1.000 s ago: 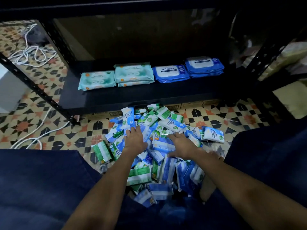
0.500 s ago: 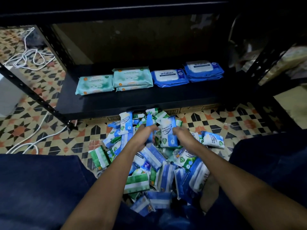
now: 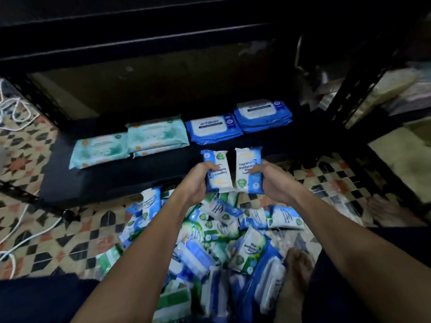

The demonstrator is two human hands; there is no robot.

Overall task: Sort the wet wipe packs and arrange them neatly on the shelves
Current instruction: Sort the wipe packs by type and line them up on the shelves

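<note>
Head view shows the left hand [image 3: 198,180] gripping one blue-and-white antibacterial wipe pack [image 3: 218,170] and the right hand [image 3: 271,180] gripping its twin [image 3: 248,170], both packs upright, side by side, just in front of the black shelf [image 3: 112,173]; the step in hand looks like a sorted pair being carried over from the floor pile [image 3: 217,241]. Next, they likely need setting flat on bare shelf in front of the blue antabax stacks [image 3: 213,129], aligned with that row.

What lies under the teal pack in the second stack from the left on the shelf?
Under the top teal pack lies a second teal pack, only its front edge showing. Both rest on the black shelf. The rest is covered.
</note>
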